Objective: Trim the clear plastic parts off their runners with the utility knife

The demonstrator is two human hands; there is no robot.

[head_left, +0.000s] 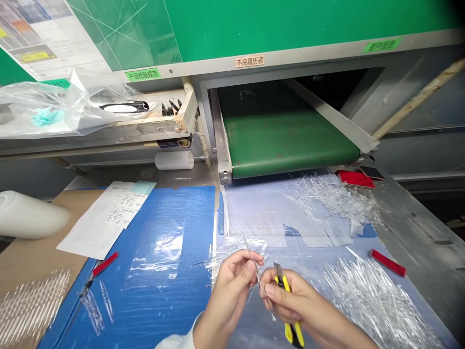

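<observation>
a slender clear plastic piece (250, 248) slants beside a tilted yellow and black knife (286, 284).

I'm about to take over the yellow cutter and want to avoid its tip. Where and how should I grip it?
Probably best by the cutter's lower end, coming from the person's own side: it sticks out free below the right hand, while the metal tip points away.

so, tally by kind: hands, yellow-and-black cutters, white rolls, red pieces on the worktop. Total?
Hands (left hand, right hand): 2
Yellow-and-black cutter: 1
White rolls (large roll, small roll): 2
Red pieces (left strip, right strip, far pad): 3
Total: 8
</observation>
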